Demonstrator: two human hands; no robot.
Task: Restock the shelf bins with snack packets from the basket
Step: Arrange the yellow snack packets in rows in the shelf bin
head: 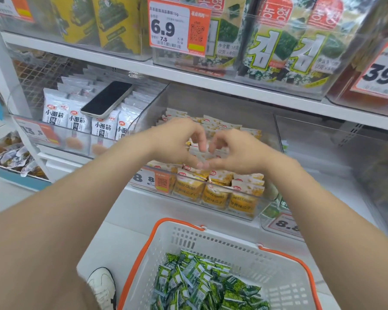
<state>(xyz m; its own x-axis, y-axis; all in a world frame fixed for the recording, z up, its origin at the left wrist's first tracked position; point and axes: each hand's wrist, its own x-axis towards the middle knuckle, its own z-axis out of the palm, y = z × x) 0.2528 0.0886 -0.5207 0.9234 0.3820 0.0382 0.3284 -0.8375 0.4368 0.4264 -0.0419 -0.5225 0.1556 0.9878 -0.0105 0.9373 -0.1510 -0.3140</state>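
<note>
Left hand [177,142], right hand [238,153] inside clear plastic shelf bin [259,209], fingers curled on yellow snack packets [213,193]; real grip cannot tell. Green snack packets [202,285] lie in white orange-rimmed basket [211,240] below. Risk: green put here, 2 kinds mixed.

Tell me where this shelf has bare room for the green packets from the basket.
The clear bin right of the yellow packets bin looks mostly bare. The yellow one is crowded, left hand and right hand over it. The white packets bin is full, phone on top.
</note>
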